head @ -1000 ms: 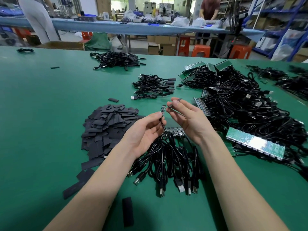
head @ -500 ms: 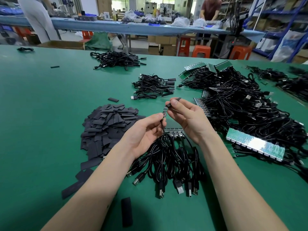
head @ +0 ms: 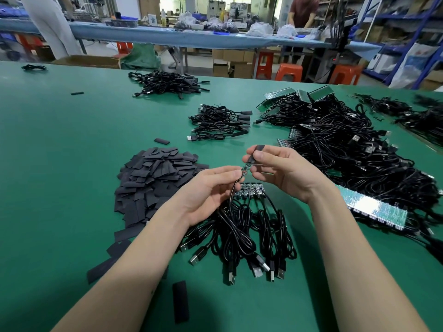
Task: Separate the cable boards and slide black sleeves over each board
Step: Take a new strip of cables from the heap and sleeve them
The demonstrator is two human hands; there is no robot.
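While the left hand (head: pixel 211 190) pinches a small green circuit board (head: pixel 245 169) on its cable, the right hand (head: pixel 282 171) pinches a flat black sleeve (head: pixel 254 154); keeping both aligned should ease sliding.

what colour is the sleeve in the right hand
Black; the sleeve shows best in the head view.

Our two bare forearms reach forward from the bottom corners and draw together toward the middle, wrists raised. We hold our left hand (head: pixel 211 188) palm up and tilted inward, its thumb and forefinger pinched together at the tips, the other fingers loosely curled beneath. Our right hand (head: pixel 278 171) sits just beside it and a little higher, palm turned toward the left one, thumb and forefinger also pinching, the remaining fingers bent. The fingertips of both hands nearly meet.
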